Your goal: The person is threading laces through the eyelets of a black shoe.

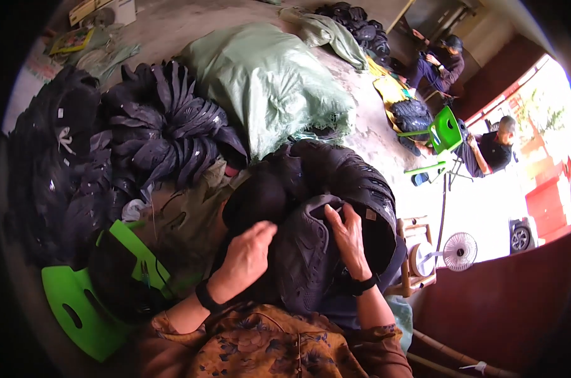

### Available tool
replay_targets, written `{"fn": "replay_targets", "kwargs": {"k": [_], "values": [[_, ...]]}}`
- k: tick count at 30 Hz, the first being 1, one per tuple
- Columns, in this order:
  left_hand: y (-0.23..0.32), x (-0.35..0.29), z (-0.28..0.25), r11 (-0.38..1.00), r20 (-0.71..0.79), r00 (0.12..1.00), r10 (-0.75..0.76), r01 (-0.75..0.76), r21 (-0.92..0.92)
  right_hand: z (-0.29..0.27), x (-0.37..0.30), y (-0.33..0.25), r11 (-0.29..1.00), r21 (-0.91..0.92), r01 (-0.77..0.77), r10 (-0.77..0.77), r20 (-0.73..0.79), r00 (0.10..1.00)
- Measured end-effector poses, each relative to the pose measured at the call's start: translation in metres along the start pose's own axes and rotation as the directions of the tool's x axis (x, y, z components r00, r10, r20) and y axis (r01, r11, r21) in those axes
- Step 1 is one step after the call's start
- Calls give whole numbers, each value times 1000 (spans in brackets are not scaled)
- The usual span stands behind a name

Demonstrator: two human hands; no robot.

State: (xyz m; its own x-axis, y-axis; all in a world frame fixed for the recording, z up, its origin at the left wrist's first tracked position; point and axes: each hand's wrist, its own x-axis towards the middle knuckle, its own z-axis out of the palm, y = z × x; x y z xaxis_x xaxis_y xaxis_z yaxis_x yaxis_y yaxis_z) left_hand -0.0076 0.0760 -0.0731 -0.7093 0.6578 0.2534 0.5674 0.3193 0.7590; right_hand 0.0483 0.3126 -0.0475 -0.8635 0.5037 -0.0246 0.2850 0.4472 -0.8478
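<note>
A black shoe upper point(303, 255) with a mesh surface and lace holes lies over my lap, its collar opening turned away from me. My right hand point(348, 238) grips the rim of that opening, thumb and fingers closed on the edge. To the left of the upper, my left hand point(243, 261) is raised, apart from it, with its fingers drawn together; whatever they may hold is too small to make out. Just beyond my hands sits a curved stack of black shoe uppers point(355, 170), nested in one another.
More black uppers point(166, 126) are heaped at the left. A pale green woven sack point(266, 82) lies beyond. A green plastic chair point(78, 309) stands at lower left, a small fan point(458, 252) at right. Two people point(493, 148) sit at the far right near a green chair point(446, 129).
</note>
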Motion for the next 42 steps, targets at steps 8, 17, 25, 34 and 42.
{"fn": "replay_targets", "kwargs": {"k": [8, 17, 25, 34, 42], "values": [[3, 63, 64, 956, -18, 995, -95, 87, -279, 23, -32, 14, 945, 325, -35, 51, -41, 998], [-5, 62, 37, 787, 418, 900, -125, 346, -510, -85, 34, 63, 801, 561, -210, 217, 56, 975], [-14, 58, 68, 941, 10, 1000, -7, 10, -337, -41, -10, 49, 895, 444, -41, 25, 41, 999], [3, 54, 47, 997, 101, 992, 81, -79, -27, -4, -23, 4, 775, -406, 483, -416, 247, 875], [10, 58, 37, 972, 258, 960, 109, -49, -228, -27, -50, 33, 889, -267, 371, -328, 193, 925]]}}
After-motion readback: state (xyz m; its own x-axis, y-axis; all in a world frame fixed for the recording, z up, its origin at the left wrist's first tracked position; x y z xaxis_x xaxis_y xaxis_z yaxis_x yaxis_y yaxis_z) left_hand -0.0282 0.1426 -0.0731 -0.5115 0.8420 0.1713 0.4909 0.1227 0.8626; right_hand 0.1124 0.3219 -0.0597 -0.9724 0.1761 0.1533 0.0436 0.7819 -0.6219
